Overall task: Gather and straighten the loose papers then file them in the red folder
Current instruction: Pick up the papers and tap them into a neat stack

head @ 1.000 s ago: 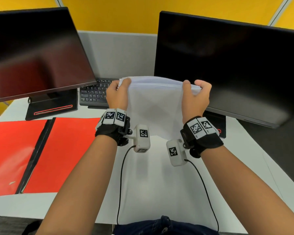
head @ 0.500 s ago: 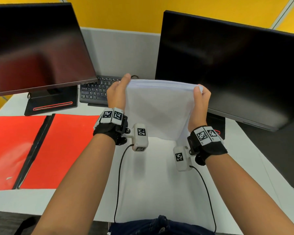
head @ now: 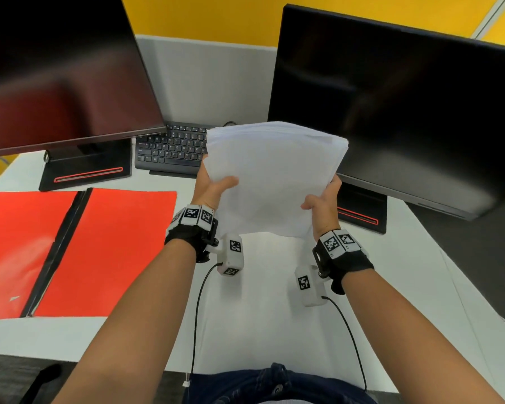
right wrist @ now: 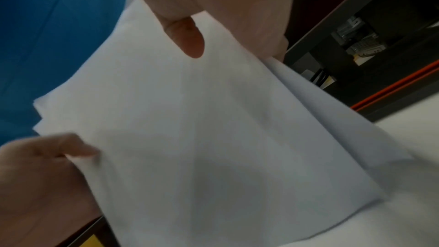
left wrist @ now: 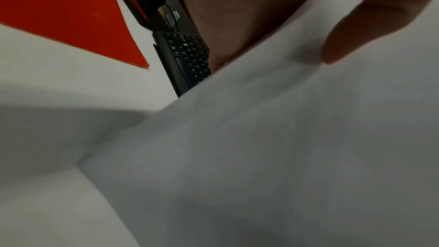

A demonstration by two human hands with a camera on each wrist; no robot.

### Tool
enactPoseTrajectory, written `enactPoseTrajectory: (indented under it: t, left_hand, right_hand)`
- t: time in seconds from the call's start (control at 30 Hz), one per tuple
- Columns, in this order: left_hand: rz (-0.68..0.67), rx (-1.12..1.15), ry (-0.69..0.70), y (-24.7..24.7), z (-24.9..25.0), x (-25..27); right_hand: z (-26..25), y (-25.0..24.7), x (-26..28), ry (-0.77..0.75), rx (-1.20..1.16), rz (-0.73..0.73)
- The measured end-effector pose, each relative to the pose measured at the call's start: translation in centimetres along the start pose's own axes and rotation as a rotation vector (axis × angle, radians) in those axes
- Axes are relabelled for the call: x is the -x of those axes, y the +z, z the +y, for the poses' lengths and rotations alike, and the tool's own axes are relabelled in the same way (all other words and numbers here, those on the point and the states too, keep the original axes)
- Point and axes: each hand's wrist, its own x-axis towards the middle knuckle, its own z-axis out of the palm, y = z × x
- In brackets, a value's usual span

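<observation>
At the far left of the white desk (head: 260,287), the flat red plastic folder (head: 105,252) lies spread open, its dark spine running between two bare red leaves; no sheet rests on it yet. Behind it stands the tilted black left monitor (head: 64,68) on its red-striped base, and beside that a black keyboard (head: 172,150) sits against the grey partition.

Moving toward the middle, the left hand (head: 213,188) pinches the left edge of the stack of plain white papers (head: 274,176), thumb on the near face and fingers hidden behind; the left wrist view shows that thumb pressed onto the sheet. The stack is held clear above the desk, tilted back toward the keyboard, and its far edges fan slightly, so the sheets look gathered but not perfectly squared. On the other side, the right hand (head: 322,199) clamps the lower right edge, thumb on top and fingers curled underneath; the right wrist view shows the sheets splaying a little at that corner. Farther right the large black right monitor (head: 391,112) fills the background.

By my reading, gathering is done and straightening is nearly finished. What remains is perhaps one more tap to align the edges, then carrying the bundle left and laying it inside the open folder, and probably closing the cover.
</observation>
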Motion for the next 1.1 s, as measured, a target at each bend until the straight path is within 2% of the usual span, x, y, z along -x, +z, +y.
enactPoseTrajectory:
  t: [0.13, 0.23, 0.3, 0.53, 0.63, 0.73, 0.9, 1.0, 1.1]
  left_hand:
    - [0.069, -0.006, 0.002, -0.8, -0.8, -0.2]
    - [0.077, -0.028, -0.066, -1.1, -1.0, 0.1]
    - [0.079, -0.085, -0.061, -0.4, -1.2, 0.3]
    - [0.097, -0.080, 0.063, 1.4, -0.9, -0.6]
    - [0.050, -0.077, 0.073, 1.3, -1.3, -0.4]
    - [0.072, -0.062, 0.028, 0.9, -2.1, 0.1]
    - [0.057, -0.065, -0.012, 0.0, -1.6, 0.6]
    - [0.049, -0.101, 0.014, 0.0, -1.1, 0.9]
    - [0.044, -0.083, 0.017, -0.3, -0.5, 0.9]
  right_hand:
    - [-0.1, -1.2, -1.0, 0.003, 0.038, 0.063]
    - [0.4, -1.6, -1.1, 0.096, 0.061, -0.006]
    - [1.2, -0.9, -0.8, 0.116, 0.064, -0.017]
    - [2.0, 0.7, -0.5, -0.151, 0.170, 0.168]
    - [2.0, 0.1, -0.6, -0.152, 0.151, 0.176]
    - [2.0, -0.5, -0.3, -0.085, 0.134, 0.128]
    - [1.9, -0.6, -0.3, -0.072, 0.106, 0.152]
    - [2.3, 0.0, 0.0, -0.064, 0.293, 0.106]
    - [2.8, -0.8, -0.2, -0.144, 0.611, 0.185]
